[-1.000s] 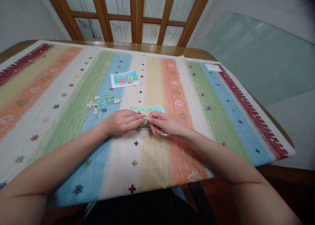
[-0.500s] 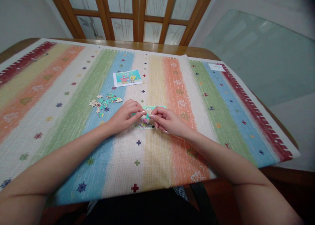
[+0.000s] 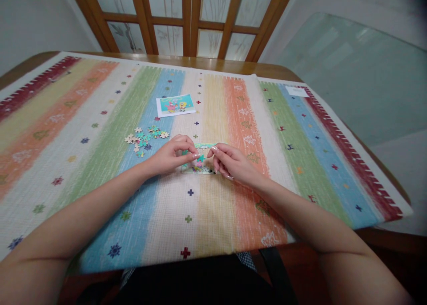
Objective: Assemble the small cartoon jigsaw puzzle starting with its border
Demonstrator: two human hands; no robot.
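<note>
A small, partly assembled jigsaw puzzle (image 3: pixel 201 164) lies on the striped table mat (image 3: pixel 100 131) in front of me. My left hand (image 3: pixel 171 155) curls over the puzzle's left side, thumb and fingertips pinched together on a piece. My right hand (image 3: pixel 231 163) rests on the puzzle's right side with its fingers bent, fingertips close to those of the left. What the right fingers hold is too small to make out. Both hands hide much of the puzzle.
A pile of loose puzzle pieces (image 3: pixel 145 137) lies just left of my left hand. A reference picture card (image 3: pixel 175 105) sits further back. A white label (image 3: pixel 296 91) is at the mat's far right. Wooden-framed glass doors (image 3: pixel 187 20) stand behind the table.
Both hands have lifted from lying flat on the puzzle into pinching poses over it. The view has shifted slightly, so everything sits a bit further right.
</note>
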